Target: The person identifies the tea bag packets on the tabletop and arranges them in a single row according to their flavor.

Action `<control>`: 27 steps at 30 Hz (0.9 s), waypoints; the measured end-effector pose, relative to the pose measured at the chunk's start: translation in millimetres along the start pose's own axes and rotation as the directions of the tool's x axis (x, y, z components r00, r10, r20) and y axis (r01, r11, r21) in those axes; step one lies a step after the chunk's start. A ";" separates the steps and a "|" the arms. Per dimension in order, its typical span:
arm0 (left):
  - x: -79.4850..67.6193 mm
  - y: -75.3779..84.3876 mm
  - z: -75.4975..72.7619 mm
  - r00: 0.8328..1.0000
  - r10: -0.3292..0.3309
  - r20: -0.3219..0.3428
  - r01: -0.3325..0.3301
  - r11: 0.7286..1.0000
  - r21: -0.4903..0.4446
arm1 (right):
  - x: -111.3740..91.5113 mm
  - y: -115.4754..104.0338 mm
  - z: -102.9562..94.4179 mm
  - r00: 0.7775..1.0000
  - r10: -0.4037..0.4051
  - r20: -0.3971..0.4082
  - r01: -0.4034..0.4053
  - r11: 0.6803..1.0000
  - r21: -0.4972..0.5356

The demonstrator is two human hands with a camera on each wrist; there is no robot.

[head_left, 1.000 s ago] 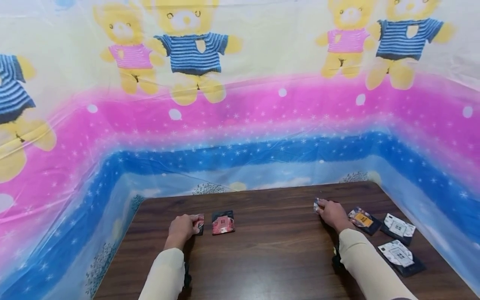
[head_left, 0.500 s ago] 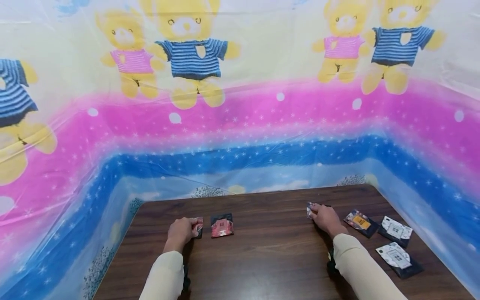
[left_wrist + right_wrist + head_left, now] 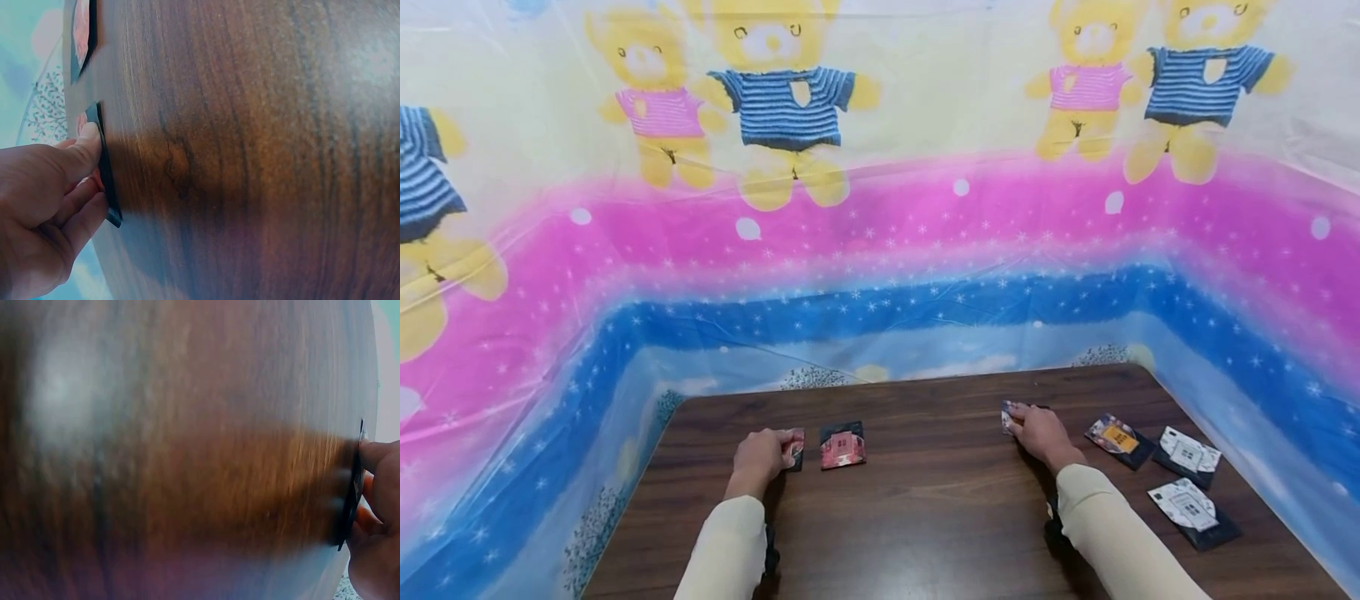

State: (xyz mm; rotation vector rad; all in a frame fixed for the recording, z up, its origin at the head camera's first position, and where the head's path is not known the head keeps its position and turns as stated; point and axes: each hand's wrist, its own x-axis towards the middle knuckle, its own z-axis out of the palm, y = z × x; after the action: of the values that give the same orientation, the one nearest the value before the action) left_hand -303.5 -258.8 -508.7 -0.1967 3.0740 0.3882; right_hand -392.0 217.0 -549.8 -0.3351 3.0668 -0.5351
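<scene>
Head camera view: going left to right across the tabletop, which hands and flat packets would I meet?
Left hand, held reddish packet, loose red-and-black packet, held patterned packet, right hand, orange-labelled packet, then, overlapping left to right, the far white-fronted packet and near white-fronted packet.

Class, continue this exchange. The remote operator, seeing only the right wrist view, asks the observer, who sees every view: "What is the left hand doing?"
Observer: The left hand holds a red-and-black packet.
Operator: Does anything lie beside that packet?
Observer: Yes, in the head view a second packet, also red and black, lies to its right, apart from it.
Operator: And to the right of the right hand?
Observer: Among others, a packet with an orange panel.
</scene>
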 end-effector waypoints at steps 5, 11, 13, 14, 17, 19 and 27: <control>2.3 -0.2 2.0 1.000 -0.008 0.004 0.008 1.000 0.005 | -1.7 -5.3 0.2 1.000 -0.023 -0.008 0.023 1.000 0.012; 3.3 -1.2 3.9 1.000 -0.007 -0.001 0.007 1.000 0.009 | -1.2 -12.6 2.5 1.000 -0.025 -0.008 0.025 1.000 0.012; 3.4 -1.7 4.0 1.000 -0.007 -0.002 0.007 1.000 0.010 | -0.6 -15.6 4.3 1.000 -0.017 -0.002 0.017 1.000 0.020; 3.5 -1.7 3.9 1.000 -0.008 -0.002 0.009 1.000 0.012 | -0.5 -17.4 4.9 1.000 -0.017 -0.002 0.017 1.000 0.019; 3.3 -1.5 3.0 1.000 -0.006 -0.004 0.006 1.000 0.020 | -0.8 -24.1 5.6 1.000 -0.014 0.003 0.013 0.999 0.034; 3.2 -0.8 2.6 1.000 -0.010 -0.003 0.010 1.000 0.024 | -1.6 -28.5 5.5 1.000 -0.012 0.006 0.012 0.999 0.044; 1.1 0.9 1.0 1.000 -0.008 0.002 0.008 1.000 0.012 | -3.2 -40.1 8.7 1.000 -0.019 0.000 0.019 0.998 0.055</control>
State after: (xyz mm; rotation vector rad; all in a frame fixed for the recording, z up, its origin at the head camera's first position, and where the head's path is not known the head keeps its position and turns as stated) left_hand -304.7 -257.8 -509.4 -0.2084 3.0715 0.3687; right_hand -380.0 177.9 -544.6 -0.3637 3.0442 -0.6187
